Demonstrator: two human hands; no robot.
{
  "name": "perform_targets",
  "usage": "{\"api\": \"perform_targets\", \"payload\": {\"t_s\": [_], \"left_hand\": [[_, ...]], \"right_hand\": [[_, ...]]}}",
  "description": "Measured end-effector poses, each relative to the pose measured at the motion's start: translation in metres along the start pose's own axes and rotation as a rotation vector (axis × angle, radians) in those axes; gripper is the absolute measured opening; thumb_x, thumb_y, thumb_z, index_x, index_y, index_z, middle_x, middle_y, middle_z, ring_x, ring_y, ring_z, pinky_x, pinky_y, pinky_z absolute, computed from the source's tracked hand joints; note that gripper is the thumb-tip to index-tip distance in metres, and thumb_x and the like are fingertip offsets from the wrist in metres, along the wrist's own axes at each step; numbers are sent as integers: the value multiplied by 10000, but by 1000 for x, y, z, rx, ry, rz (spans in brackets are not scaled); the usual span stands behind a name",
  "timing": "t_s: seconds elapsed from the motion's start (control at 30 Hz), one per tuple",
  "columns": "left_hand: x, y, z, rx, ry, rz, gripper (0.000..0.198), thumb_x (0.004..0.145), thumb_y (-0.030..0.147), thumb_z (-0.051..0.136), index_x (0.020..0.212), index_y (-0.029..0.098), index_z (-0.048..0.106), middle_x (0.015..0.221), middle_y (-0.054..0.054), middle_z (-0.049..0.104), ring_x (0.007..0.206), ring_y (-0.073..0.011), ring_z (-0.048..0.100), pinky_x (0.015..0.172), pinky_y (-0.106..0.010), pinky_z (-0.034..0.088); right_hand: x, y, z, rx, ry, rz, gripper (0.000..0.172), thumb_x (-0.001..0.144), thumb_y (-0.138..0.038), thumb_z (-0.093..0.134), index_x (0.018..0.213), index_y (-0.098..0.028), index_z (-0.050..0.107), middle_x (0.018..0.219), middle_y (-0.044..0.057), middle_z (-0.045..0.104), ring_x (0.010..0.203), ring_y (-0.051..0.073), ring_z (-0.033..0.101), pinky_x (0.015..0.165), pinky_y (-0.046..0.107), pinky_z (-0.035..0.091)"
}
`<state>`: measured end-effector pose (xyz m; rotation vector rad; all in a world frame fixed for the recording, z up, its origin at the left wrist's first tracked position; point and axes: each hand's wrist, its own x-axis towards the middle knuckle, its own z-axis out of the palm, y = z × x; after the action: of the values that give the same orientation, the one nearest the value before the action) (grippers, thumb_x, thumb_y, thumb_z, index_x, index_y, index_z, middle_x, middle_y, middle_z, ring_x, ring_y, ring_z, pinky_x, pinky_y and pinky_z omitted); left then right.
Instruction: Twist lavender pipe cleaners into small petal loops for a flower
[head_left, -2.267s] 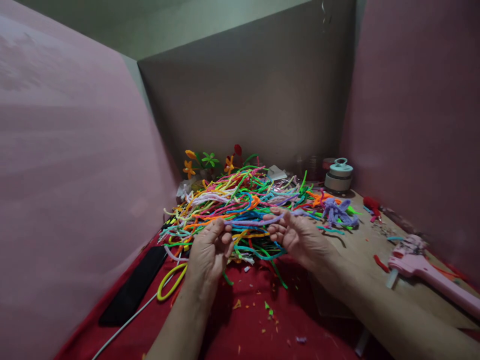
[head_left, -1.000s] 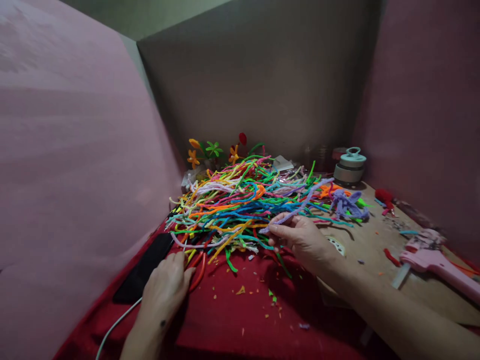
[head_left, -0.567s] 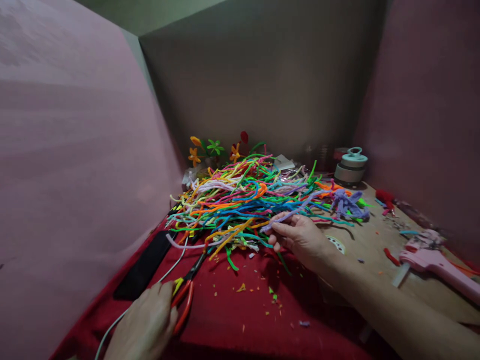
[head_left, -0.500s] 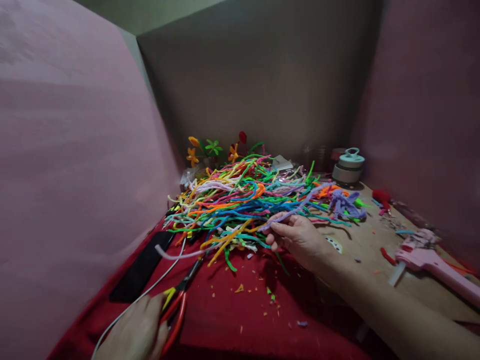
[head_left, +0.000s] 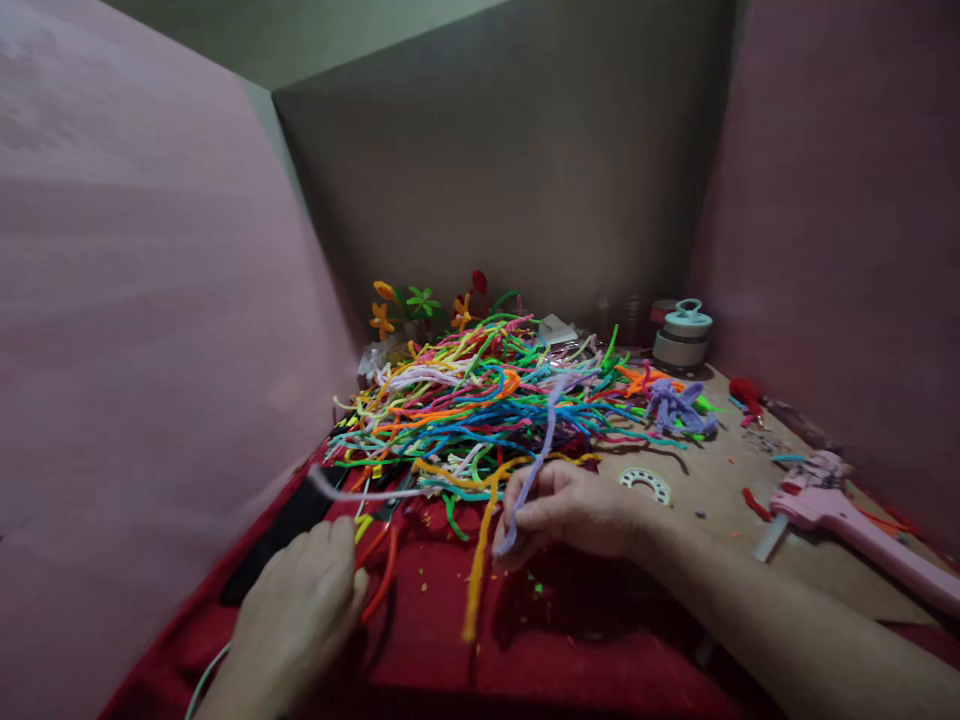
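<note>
Pinched in my right hand [head_left: 574, 510] is a light purple pipe cleaner [head_left: 546, 440], standing up from the fingers with its lower end curled beneath the thumb. An orange-yellow pipe cleaner [head_left: 480, 570] hangs down beside these fingers; whether they hold it too, I cannot tell. My left hand [head_left: 304, 590] is closed around the scissors [head_left: 388, 575], whose red handles show at its right side. Their dark blades point away toward a big pile of multicoloured pipe cleaners [head_left: 465, 400]. A pale lilac pipe cleaner [head_left: 375, 494] sticks out leftward from the pile, above the scissors.
Dark flat object [head_left: 277, 540] and white cable [head_left: 206, 675] lie at left. On the brown board [head_left: 720, 530] at right are a pink glue gun [head_left: 832, 505], a white ring [head_left: 645, 485] and a purple pipe-cleaner shape [head_left: 679, 408]. Behind stand fuzzy flowers [head_left: 424, 300] and a lidded jar [head_left: 682, 335].
My right hand has come down toward me, tilting the purple pipe cleaner upright. The orange-yellow pipe cleaner now hangs lower. My left hand and the scissors have moved up and right.
</note>
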<state>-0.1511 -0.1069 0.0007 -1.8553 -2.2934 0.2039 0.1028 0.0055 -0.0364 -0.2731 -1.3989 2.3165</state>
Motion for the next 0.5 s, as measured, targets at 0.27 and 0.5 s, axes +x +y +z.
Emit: {"api": "perform_targets", "payload": {"t_s": [0.27, 0.5], "left_hand": [[25, 7, -12, 234, 79, 72, 320, 745, 48, 315, 938, 102, 565, 931, -170, 604, 857, -290, 538, 711, -376, 356], [24, -13, -4, 231, 142, 9, 342, 755, 35, 284, 941, 94, 566, 957, -169, 587, 903, -299, 515, 725, -380, 358]], "right_hand": [[38, -6, -5, -34, 169, -102, 170, 632, -238, 704, 751, -140, 632, 959, 67, 637, 815, 141, 598, 847, 319, 413], [71, -10, -28, 155, 402, -157, 192, 517, -122, 736, 639, -144, 590, 684, 0, 598, 714, 109, 583, 809, 267, 420]]}}
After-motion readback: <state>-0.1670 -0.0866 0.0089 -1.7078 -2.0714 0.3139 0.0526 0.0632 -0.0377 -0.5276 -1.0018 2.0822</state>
